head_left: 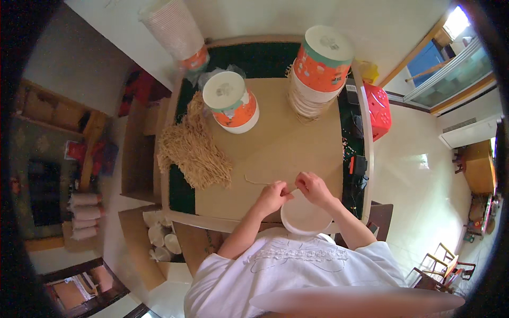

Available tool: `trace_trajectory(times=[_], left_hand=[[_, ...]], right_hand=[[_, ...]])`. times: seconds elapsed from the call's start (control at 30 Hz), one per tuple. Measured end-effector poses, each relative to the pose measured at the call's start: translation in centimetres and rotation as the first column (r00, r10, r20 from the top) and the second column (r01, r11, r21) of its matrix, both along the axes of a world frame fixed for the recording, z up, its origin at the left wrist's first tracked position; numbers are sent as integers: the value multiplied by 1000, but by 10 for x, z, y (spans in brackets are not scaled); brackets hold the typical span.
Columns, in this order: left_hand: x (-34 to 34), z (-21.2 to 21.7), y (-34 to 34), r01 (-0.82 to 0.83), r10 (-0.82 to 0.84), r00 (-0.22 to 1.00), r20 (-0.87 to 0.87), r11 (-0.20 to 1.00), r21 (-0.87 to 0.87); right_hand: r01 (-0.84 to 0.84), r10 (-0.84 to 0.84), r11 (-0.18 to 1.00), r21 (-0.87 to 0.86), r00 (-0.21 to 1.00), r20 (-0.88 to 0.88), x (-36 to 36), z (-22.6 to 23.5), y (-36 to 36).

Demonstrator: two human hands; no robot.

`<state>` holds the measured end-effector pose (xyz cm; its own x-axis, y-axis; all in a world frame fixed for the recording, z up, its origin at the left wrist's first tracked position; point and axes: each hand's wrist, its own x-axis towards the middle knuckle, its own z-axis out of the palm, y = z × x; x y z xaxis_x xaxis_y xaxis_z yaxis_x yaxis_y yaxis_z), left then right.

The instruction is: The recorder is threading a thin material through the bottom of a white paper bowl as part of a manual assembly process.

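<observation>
My left hand [273, 197] is closed in a pinch on a thin tan cord [255, 182], whose loose end trails left over the cardboard. Close beside it, my right hand [314, 188] is closed too, its fingertips at the far rim of a white paper bucket [305, 216]; what they pinch is too small to make out. The bucket sits at the table's near edge, against my body. To the left lies a heap of tan cords [196, 151]. Beyond it stands an upside-down stack of orange-and-green paper buckets [236, 110].
Another upside-down bucket stack [321, 69], with cords draped round its lower part, stands far right. A tall wrapped stack of cups [175, 29] leans at the back left. An orange-and-black device [358, 165] lies at the right edge. White buckets [159, 236] fill a floor box.
</observation>
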<state>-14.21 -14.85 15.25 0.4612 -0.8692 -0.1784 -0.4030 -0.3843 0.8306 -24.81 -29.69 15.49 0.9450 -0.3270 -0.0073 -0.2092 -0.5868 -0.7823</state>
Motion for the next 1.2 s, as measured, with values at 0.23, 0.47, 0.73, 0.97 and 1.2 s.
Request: trace_trajectory(times=[0.23, 0.47, 0.73, 0.97, 1.2], left_hand=[[9, -32, -6, -295, 218, 918, -330, 933, -205], [2, -45, -15, -378, 238, 693, -680, 924, -62], [33, -48, 17, -53, -137, 768, -626, 960, -275], [23, -33, 11, 105, -166, 952, -258, 967, -231], [8, -29, 0, 114, -75, 983, 168, 965, -238]], right_hand=[[-11, 10, 1000, 15, 1000, 22, 1, 7, 1], [-72, 72, 997, 7, 997, 7, -1, 0, 2], [-39, 40, 999, -20, 998, 46, 0, -2, 2], [-34, 36, 999, -37, 998, 57, 0, -2, 2], [-40, 39, 998, 48, 999, 19, 0, 1, 2]])
